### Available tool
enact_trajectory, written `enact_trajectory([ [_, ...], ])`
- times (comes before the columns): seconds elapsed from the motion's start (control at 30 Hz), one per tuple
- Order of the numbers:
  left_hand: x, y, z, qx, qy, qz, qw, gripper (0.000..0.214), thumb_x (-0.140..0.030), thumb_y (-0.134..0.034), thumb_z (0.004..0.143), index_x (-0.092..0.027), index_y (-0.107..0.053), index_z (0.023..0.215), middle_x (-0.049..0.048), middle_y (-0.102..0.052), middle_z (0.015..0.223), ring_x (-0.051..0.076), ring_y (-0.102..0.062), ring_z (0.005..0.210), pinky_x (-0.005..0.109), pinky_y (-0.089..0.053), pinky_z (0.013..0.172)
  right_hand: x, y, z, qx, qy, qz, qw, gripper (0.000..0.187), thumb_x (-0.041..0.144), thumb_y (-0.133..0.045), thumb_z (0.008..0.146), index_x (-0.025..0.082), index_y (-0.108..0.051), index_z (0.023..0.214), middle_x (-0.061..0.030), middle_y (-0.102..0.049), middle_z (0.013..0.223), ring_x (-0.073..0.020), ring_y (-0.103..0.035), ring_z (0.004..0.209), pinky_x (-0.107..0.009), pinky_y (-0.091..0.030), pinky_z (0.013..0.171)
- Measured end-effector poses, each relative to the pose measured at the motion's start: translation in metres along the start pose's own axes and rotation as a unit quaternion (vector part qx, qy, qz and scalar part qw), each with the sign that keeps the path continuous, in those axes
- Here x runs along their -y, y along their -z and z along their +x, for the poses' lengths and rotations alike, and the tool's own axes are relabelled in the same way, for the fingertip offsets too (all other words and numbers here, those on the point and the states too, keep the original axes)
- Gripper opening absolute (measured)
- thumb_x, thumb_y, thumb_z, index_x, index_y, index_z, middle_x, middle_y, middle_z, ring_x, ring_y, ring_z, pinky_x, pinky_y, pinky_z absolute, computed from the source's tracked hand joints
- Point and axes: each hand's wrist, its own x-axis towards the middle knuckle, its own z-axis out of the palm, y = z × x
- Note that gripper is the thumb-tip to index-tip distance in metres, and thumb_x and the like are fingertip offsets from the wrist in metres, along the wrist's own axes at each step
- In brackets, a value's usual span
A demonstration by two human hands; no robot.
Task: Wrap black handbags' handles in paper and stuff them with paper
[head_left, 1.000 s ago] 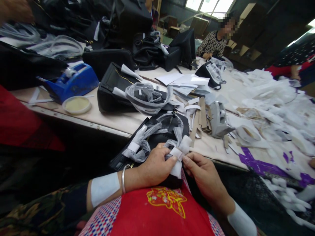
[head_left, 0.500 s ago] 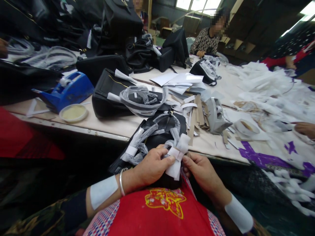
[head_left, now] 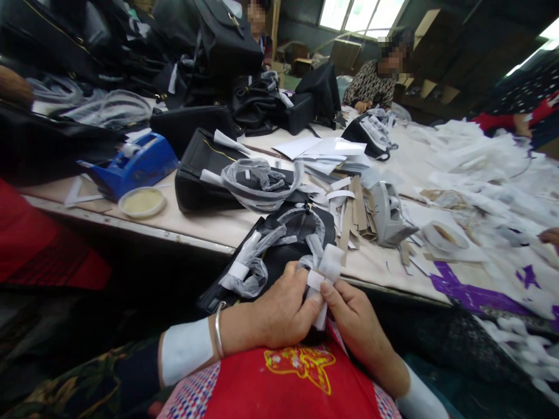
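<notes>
A black bag (head_left: 279,256) leans against the table edge over my lap, its straps (head_left: 255,262) covered in clear plastic. Near its right side, a strip of white foam wrap (head_left: 332,262) surrounds part of a strap, with a narrow white band (head_left: 315,280) across it. My left hand (head_left: 283,305) is closed on the wrap from the left, thumb pressing below the band. From the right, my right hand (head_left: 356,308) pinches the wrap, its thumb at the band's end. The fingertips behind the wrap are hidden.
Another black bag (head_left: 201,180) lies on the table beyond. A blue tape dispenser (head_left: 135,166) and a round shallow dish (head_left: 142,202) stand left; a grey tape dispenser (head_left: 388,215) stands right, near cardboard strips (head_left: 358,203). White sheets (head_left: 493,163) are heaped farther right. Co-workers sit across the table.
My right thumb has moved onto the front of the white band. My left hand has turned, its thumb now lower on the wrap. The view has shifted slightly.
</notes>
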Motion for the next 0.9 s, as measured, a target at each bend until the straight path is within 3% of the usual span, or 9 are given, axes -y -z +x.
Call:
enact_trajectory([
  [0.1, -0.004, 0.006, -0.004, 0.023, 0.009, 0.032, 0.999, 0.034, -0.041, -0.048, 0.093, -0.014, -0.055, 0.113, 0.0159, -0.056, 0.115, 0.028, -0.056, 0.105, 0.046, -0.047, 0.097, 0.000, -0.002, 0.002, 0.008, -0.031, 0.062, 0.998, 0.044, 0.059, -0.059, 0.086, 0.015, -0.064, 0.088, -0.0034, -0.064, 0.075, -0.0173, -0.056, 0.067, -0.027, -0.047, 0.060],
  [0.23, -0.006, 0.011, -0.009, -0.075, 0.051, 0.024, 0.996, 0.053, -0.050, -0.066, 0.080, -0.014, -0.055, 0.118, 0.0205, -0.050, 0.133, 0.033, -0.052, 0.121, 0.046, -0.047, 0.099, -0.004, -0.002, 0.001, -0.043, -0.004, -0.002, 0.999, 0.045, 0.059, -0.057, 0.087, 0.016, -0.061, 0.077, -0.0008, -0.057, 0.067, -0.0142, -0.048, 0.061, -0.025, -0.041, 0.054],
  [0.3, -0.007, 0.012, -0.008, -0.100, 0.102, -0.014, 0.990, 0.055, -0.056, -0.064, 0.080, -0.014, -0.056, 0.116, 0.0185, -0.058, 0.124, 0.032, -0.058, 0.112, 0.044, -0.051, 0.091, -0.005, -0.002, -0.001, -0.060, 0.052, -0.073, 0.994, 0.044, 0.056, -0.053, 0.090, 0.017, -0.058, 0.071, -0.0003, -0.053, 0.065, -0.0141, -0.047, 0.060, -0.025, -0.039, 0.054],
  [0.43, -0.007, 0.008, 0.000, -0.086, 0.168, -0.120, 0.975, 0.051, -0.059, -0.063, 0.082, -0.015, -0.061, 0.108, 0.0118, -0.069, 0.103, 0.026, -0.066, 0.092, 0.037, -0.053, 0.079, -0.005, 0.001, -0.003, -0.052, 0.172, -0.151, 0.972, 0.033, 0.043, -0.049, 0.096, 0.019, -0.057, 0.075, -0.0016, -0.056, 0.073, -0.0153, -0.051, 0.068, -0.027, -0.041, 0.062],
  [0.57, 0.001, 0.002, 0.005, -0.103, 0.176, -0.168, 0.964, 0.040, -0.053, -0.060, 0.087, -0.014, -0.063, 0.096, 0.0093, -0.071, 0.092, 0.024, -0.067, 0.084, 0.033, -0.052, 0.071, -0.007, 0.008, -0.006, 0.023, 0.192, -0.101, 0.976, 0.019, 0.036, -0.052, 0.096, 0.020, -0.063, 0.093, -0.0048, -0.063, 0.091, -0.0181, -0.059, 0.085, -0.030, -0.048, 0.077],
  [0.63, 0.006, -0.001, 0.006, -0.102, 0.181, -0.210, 0.955, 0.040, -0.052, -0.059, 0.088, -0.013, -0.063, 0.097, 0.0101, -0.071, 0.094, 0.024, -0.068, 0.087, 0.034, -0.054, 0.074, -0.010, 0.012, -0.008, 0.024, 0.162, -0.037, 0.986, 0.020, 0.037, -0.056, 0.094, 0.020, -0.063, 0.100, -0.0062, -0.064, 0.097, -0.0196, -0.062, 0.090, -0.031, -0.050, 0.081],
  [0.77, 0.006, -0.006, 0.005, -0.111, 0.151, -0.255, 0.949, 0.040, -0.042, -0.060, 0.090, -0.012, -0.055, 0.117, 0.0157, -0.068, 0.117, 0.026, -0.067, 0.105, 0.039, -0.054, 0.091, -0.010, 0.013, -0.009, -0.004, 0.051, 0.134, 0.990, 0.041, 0.047, -0.060, 0.091, 0.019, -0.057, 0.121, -0.0101, -0.067, 0.111, -0.0226, -0.064, 0.100, -0.035, -0.053, 0.087],
  [0.9, -0.009, -0.007, -0.001, -0.118, 0.016, -0.024, 0.993, 0.054, -0.029, -0.055, 0.091, -0.010, -0.041, 0.139, 0.0231, -0.050, 0.143, 0.031, -0.050, 0.132, 0.050, -0.043, 0.110, 0.000, 0.005, -0.007, 0.080, 0.035, 0.228, 0.970, 0.056, 0.047, -0.066, 0.087, 0.020, -0.052, 0.134, -0.0115, -0.064, 0.126, -0.0240, -0.063, 0.110, -0.038, -0.050, 0.097],
])
